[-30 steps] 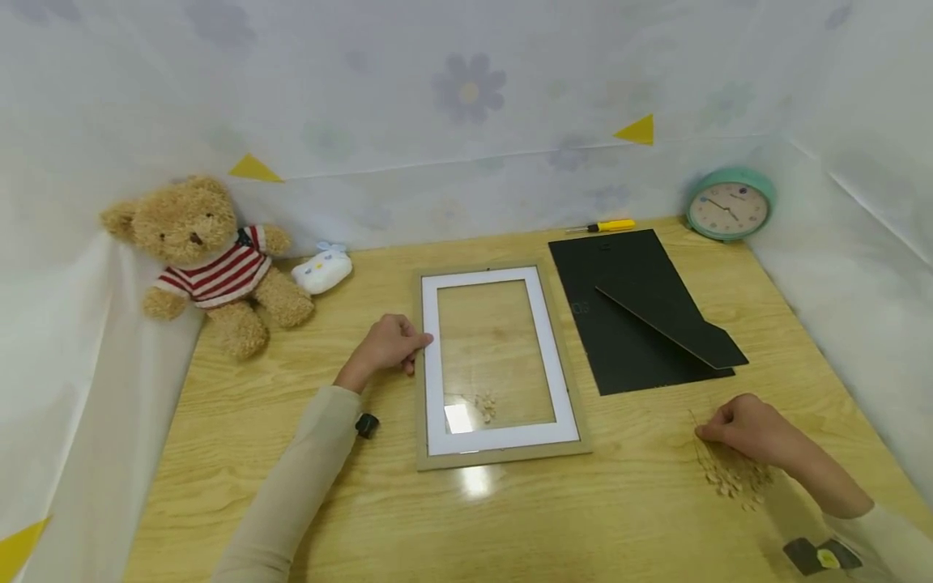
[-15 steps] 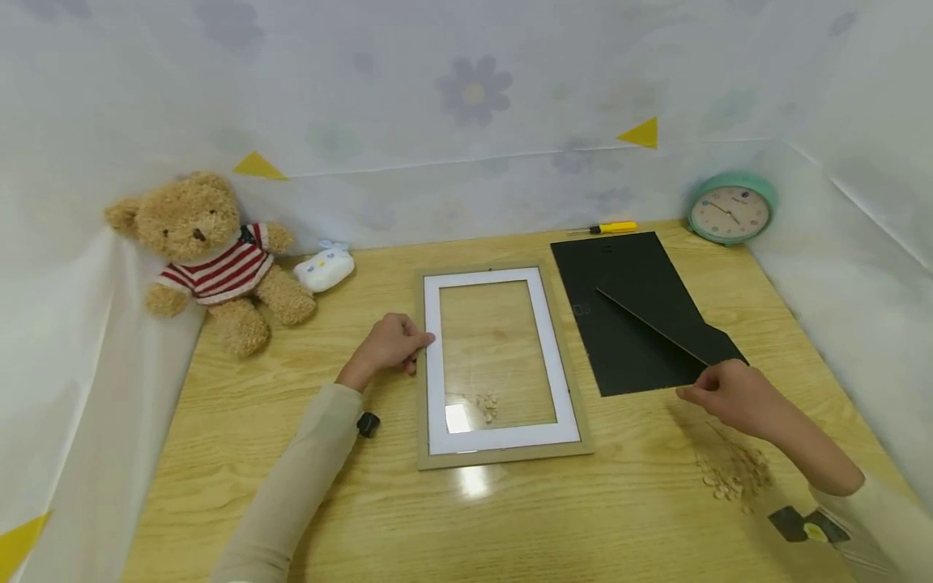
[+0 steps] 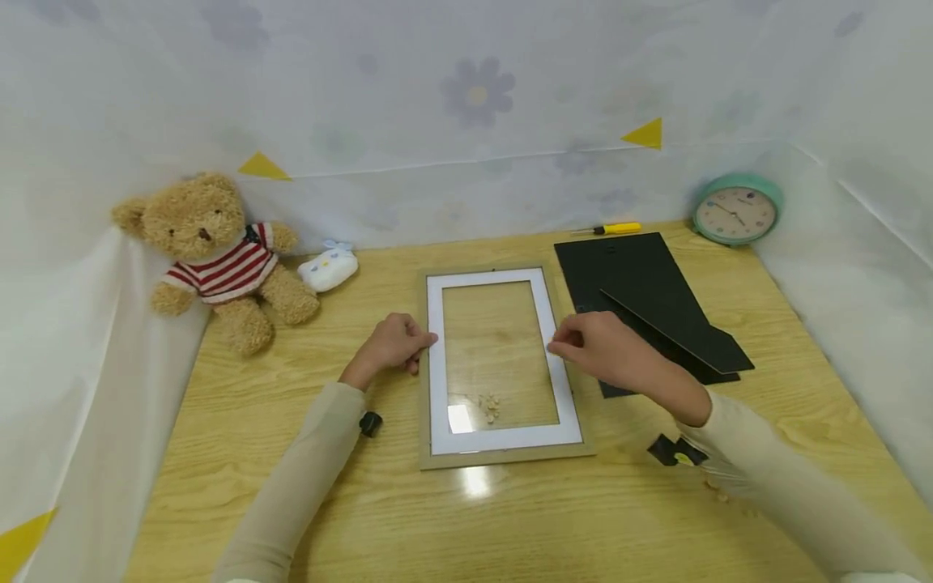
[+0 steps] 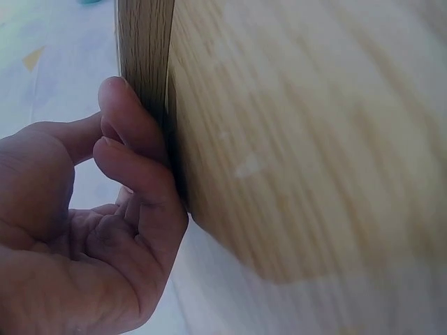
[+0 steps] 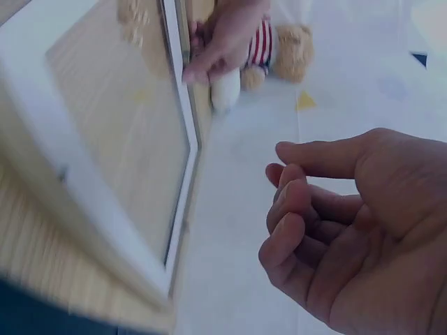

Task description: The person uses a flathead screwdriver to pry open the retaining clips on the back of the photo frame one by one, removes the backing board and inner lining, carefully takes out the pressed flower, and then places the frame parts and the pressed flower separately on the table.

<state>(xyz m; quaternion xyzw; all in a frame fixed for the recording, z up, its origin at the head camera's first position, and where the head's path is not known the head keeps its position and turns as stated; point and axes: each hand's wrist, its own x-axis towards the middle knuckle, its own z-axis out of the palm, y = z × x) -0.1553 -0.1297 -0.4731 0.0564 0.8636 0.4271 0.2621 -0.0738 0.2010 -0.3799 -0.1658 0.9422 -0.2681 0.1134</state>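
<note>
My left hand (image 3: 392, 343) holds the left edge of a picture frame (image 3: 503, 461) lying on the table. Thumb on the border, its fingers lie against the side, as the left wrist view (image 4: 140, 160) of the frame's wooden edge confirms. A white mat (image 3: 510, 438) lines the frame, and a small dried flower sprig (image 3: 490, 407) lies within its lower opening. My right hand (image 3: 605, 350) is over the frame's right edge, fingers loosely curled, nothing visible between them. A second dried sprig (image 3: 717, 490) lies on the table, mostly hidden by the right sleeve.
Right of the frame lies a black backing board (image 3: 619, 259) with its stand flap (image 3: 685, 340) raised. Behind it are a yellow-handled screwdriver (image 3: 619, 228) and a green clock (image 3: 736, 212). A teddy bear (image 3: 226, 267) and a white plush (image 3: 328, 269) sit at the back left.
My right hand has let go of the dried sprig's stem at the right and moved left to the frame's right edge. My left hand has stayed on the frame.
</note>
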